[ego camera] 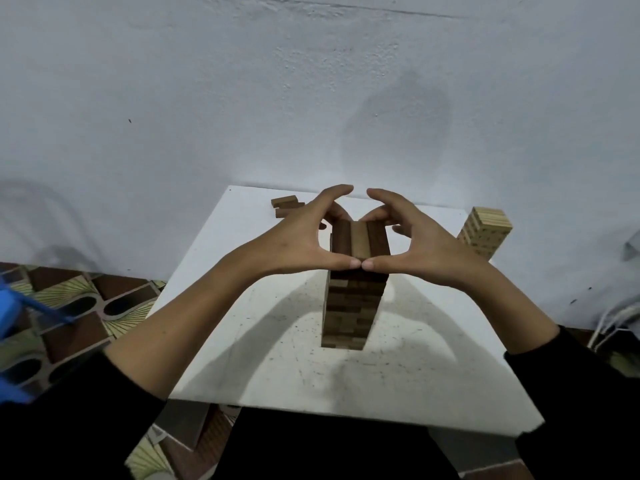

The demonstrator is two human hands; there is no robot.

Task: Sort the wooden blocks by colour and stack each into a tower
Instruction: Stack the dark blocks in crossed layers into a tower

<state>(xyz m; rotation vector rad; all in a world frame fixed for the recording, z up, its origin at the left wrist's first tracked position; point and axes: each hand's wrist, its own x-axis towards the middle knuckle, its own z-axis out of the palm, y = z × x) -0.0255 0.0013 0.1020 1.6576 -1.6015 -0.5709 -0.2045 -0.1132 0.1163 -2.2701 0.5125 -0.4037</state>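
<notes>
Both towers look nearly built — the pale tower (485, 233) at the table's (242, 358) far right corner, the dark tower (356, 292) mid-table, its top cupped by left hand (298, 237) and right hand (422, 237) with curled fingers — while loose blocks (285, 206) wait at the far left edge.

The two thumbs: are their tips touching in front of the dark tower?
Touching. The head view shows the left thumb and right thumb meeting tip to tip, no gap, against the dark tower.

White table (263, 368) with blocks

Dark tower (353, 306) stands at centre; pale tower (485, 233) at 2 o'clock by the corner; a few loose blocks (285, 206) at 11 o'clock.
</notes>
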